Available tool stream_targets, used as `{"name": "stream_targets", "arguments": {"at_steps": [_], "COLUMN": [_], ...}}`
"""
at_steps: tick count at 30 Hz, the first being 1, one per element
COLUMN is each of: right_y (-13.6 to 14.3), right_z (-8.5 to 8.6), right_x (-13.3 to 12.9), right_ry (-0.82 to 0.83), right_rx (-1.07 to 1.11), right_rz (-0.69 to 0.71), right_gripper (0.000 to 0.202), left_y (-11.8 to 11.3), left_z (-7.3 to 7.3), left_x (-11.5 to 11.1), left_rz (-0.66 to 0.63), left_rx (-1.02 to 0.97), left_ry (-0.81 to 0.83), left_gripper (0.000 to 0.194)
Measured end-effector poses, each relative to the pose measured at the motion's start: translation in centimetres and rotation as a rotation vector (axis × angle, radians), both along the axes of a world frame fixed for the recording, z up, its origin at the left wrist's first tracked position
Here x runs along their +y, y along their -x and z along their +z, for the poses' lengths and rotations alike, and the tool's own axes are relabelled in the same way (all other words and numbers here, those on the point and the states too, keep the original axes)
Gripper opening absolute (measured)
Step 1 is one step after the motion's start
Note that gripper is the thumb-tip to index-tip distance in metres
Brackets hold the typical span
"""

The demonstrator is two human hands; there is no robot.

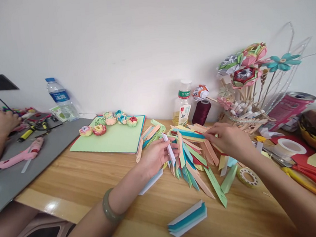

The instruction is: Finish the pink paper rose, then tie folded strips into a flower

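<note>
A: Status of the paper work?
B: Partial, by my reading. Roughly eight small paper flowers (111,120) sit complete on the green sheet (108,142), toward the back of the bench (69,179). Loose folded strips (188,153) lie heaped in the middle, unassembled: the greater share, I judge.

A: Hands?
B: Left hand (157,155) holds a white folded strip (169,150) upright between thumb and fingers, at the near-left side of the heap. Right hand (227,138) has its fingertips drawn close at the end of a blue strip (190,133); gripped or merely touched, cannot tell.

A: Anything set apart?
B: One nested bundle (188,220), white and teal, lies alone in front of the heap, nearer the front of the bench. Whether its pieces are joined, cannot tell.

A: Edges and room?
B: Front edge runs slantwise below the left forearm. Bare wood shows between the green sheet and that edge, and around the bundle; most room to move is there. Behind the heap, the tea bottle (183,103) and burgundy thread spool (201,112) stand close to the wall. Right side is tight: tape roll (248,177) just beside the right forearm, white ribbon spool (288,147) beyond. Left, the grey mat (57,145) carries a pink glue gun (24,155); a co-worker's hand (2,122) is at its far end.
</note>
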State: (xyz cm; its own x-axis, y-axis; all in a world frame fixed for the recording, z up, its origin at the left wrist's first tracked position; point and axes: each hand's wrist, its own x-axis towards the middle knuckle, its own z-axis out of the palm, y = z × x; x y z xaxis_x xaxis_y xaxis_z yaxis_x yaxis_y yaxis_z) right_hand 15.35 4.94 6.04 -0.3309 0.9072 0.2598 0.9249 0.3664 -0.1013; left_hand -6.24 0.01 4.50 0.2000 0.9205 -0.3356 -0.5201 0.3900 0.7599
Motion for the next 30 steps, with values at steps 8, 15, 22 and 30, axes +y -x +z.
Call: {"name": "stream_targets", "arguments": {"at_steps": [8, 15, 22, 30], "right_y": [-0.6, 0.6, 0.7, -0.8], "right_z": [0.8, -1.2, -1.4, -0.1], "right_x": [0.0, -0.2, -0.1, 0.2], "right_ry": [0.012, 0.237, 0.278, 0.148], "right_rx": [0.08, -0.266, -0.268, -0.087], "right_rz": [-0.015, 0.008, -0.051, -0.125], "right_gripper": [0.028, 0.022, 0.021, 0.019], "left_y": [0.0, 0.1, 0.0, -0.2], "left_z": [-0.6, -0.8, -0.8, -0.8], "left_x": [0.1, 0.1, 0.1, -0.2], "left_rz": [-0.04, -0.059, -0.076, -0.074], "left_rx": [0.002, 0.011, 0.012, -0.006], "left_ry": [-0.023, -0.046, -0.052, -0.063], "left_gripper": [0.016, 0.016, 0.015, 0.015]}}
